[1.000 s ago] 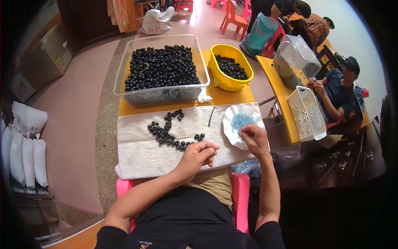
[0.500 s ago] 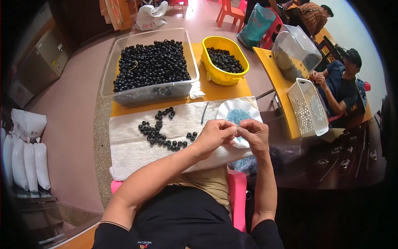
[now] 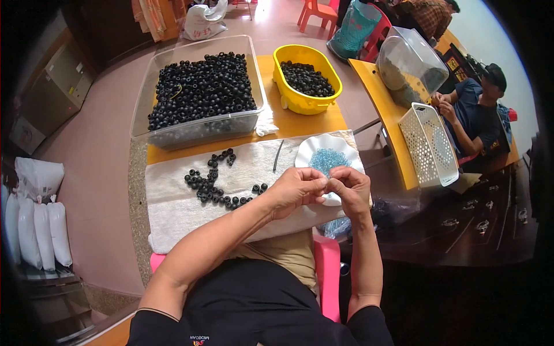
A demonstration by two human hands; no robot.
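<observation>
While together, one left hand, one right hand (at one plate).

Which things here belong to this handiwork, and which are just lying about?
Likely in use, near the left hand and right hand:
scalloped white dish
small blue pieces on it
black beads on the pale cloth

Seemingly lying about:
white sacks, far left
white bag in background
</observation>
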